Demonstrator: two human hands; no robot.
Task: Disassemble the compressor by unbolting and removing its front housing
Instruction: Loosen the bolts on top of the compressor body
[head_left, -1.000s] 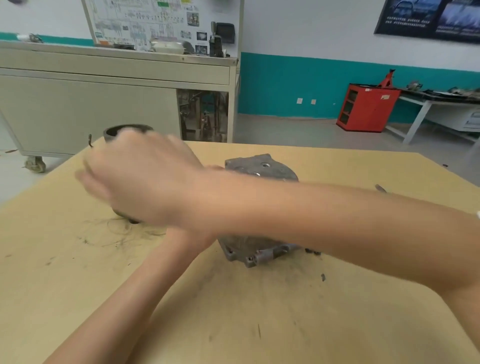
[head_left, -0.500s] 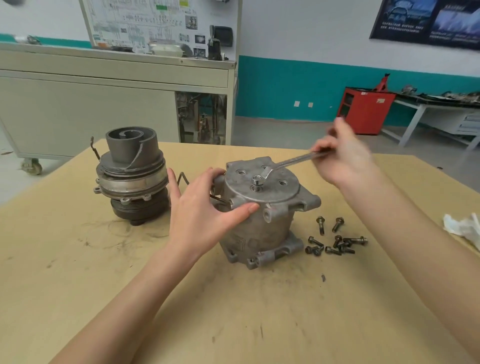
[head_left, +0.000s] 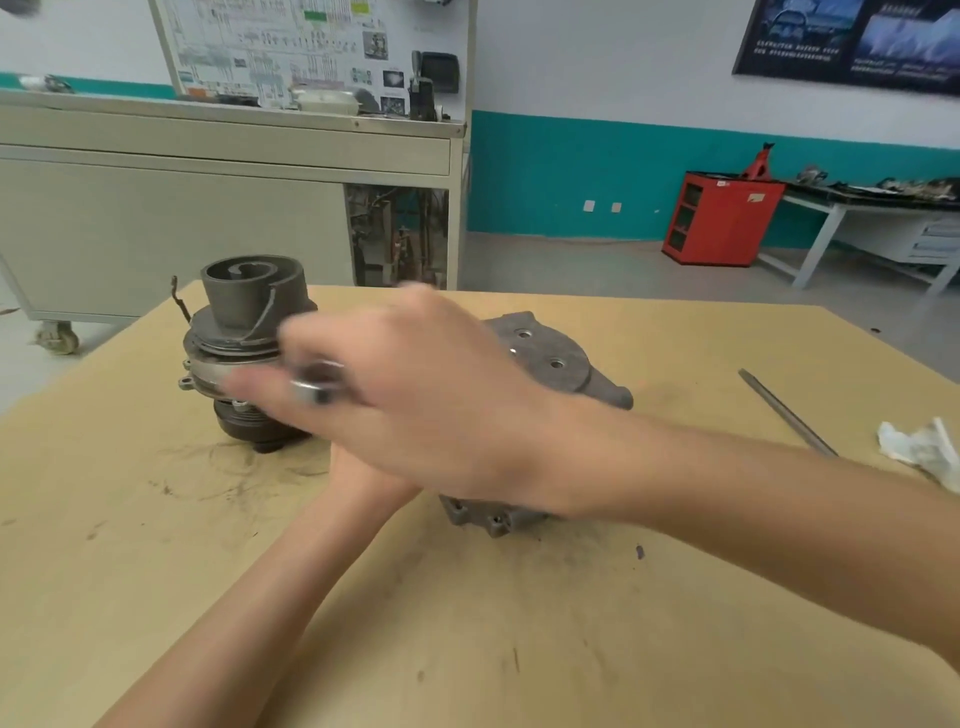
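1. Judging by its thick grey cast walls, the housing (head_left: 545, 358) is probably heavy, rigid and unlikely to deform under a firm grip.
2. Location: the housing stands upright near the middle of the table (head_left: 519, 649), to the right of a round part with a spiral top (head_left: 244, 332).
3. Right hand (head_left: 415, 395): it crosses in front of the housing, fingers curled round a shiny metal tool (head_left: 317, 384). Motion blur hides the tool's type and where its tip sits.
4. Left hand: it is hidden behind the right hand. The left forearm (head_left: 291, 571) reaches toward the housing's left side; whether the hand grips it cannot be told.
5. Grip points: take the housing by its side wall or by the cast lugs (head_left: 493, 519) at its base. The flat top face offers only holes and no purchase.
6. Surface: dark smears on the table suggest grease, so expect some slip and lift with both hands.
7. Nearby: a thin metal rod (head_left: 784, 410) and a crumpled rag (head_left: 919, 449) lie well apart to the right.
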